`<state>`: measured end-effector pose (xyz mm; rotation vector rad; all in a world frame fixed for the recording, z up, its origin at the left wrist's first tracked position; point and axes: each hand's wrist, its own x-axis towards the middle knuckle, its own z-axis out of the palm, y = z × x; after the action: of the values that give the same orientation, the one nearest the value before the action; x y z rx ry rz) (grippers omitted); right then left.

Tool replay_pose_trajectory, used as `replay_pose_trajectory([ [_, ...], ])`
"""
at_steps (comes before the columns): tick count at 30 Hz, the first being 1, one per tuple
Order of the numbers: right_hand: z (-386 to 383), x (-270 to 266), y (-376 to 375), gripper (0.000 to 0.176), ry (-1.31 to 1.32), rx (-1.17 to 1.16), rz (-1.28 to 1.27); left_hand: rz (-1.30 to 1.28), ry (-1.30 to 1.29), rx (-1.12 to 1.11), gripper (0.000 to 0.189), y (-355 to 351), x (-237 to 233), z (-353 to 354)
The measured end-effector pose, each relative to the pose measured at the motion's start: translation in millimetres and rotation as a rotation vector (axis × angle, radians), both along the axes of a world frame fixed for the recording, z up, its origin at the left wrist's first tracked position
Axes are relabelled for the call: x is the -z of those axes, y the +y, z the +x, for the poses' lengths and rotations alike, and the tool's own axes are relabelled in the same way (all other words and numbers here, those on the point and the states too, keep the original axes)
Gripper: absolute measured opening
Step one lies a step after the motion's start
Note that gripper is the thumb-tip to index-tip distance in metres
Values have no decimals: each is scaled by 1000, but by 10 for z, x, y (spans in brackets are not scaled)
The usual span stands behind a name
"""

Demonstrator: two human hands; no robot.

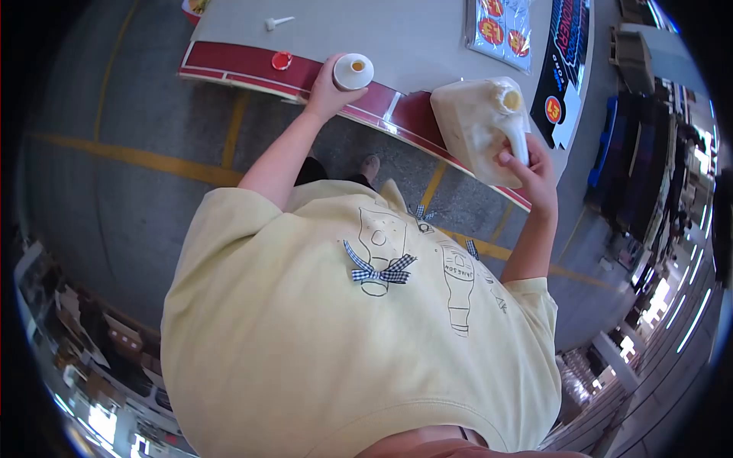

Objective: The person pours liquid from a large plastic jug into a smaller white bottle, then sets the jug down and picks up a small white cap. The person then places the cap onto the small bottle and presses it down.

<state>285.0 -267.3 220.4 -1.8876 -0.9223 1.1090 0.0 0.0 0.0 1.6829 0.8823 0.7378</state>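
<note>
My left hand is wrapped around a small white bottle that stands upright at the table's near edge. Its mouth is open and shows amber liquid. My right hand grips the handle of a large white plastic jug. The jug rests tilted on the table's red rim, and its uncapped mouth faces up. A red cap lies on the rim to the left of the small bottle. Farther back on the grey tabletop lies a small white nozzle.
Clear packets with red-orange labels and a black printed sign lie at the table's back right. Below the table is grey floor with yellow lines. Shelves and stacked goods line the right side.
</note>
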Motion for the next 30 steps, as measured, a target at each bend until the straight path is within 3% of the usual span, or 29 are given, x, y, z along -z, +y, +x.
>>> replay_pose_trajectory([
  [2,-105,-76,281,30,181,-72,24,-51,16,27,82,52,-63,-109],
  [5,-145,-236,173,30,264,-160,-88,24,-114,22,78,-565,-365,-284],
  [7,-159,-228,184,26,236,-256,-62,-44,-121,-2,79,-937,-521,-360],
  [9,-260,-204,236,24,196,-307,-172,53,-116,-31,78,-1167,-600,-478],
  [13,-762,-88,227,31,-5,-182,-198,-40,-48,-77,77,-1505,-474,-707],
  [15,-952,34,158,38,-78,-184,-221,-34,-29,-67,78,-1613,-384,-782],
  [18,-1196,230,48,50,-391,-267,-188,-42,-12,-37,79,-1720,-302,-778],
  [30,-1901,499,-51,47,-757,-319,-193,20,31,-30,80,-1810,-248,-871],
])
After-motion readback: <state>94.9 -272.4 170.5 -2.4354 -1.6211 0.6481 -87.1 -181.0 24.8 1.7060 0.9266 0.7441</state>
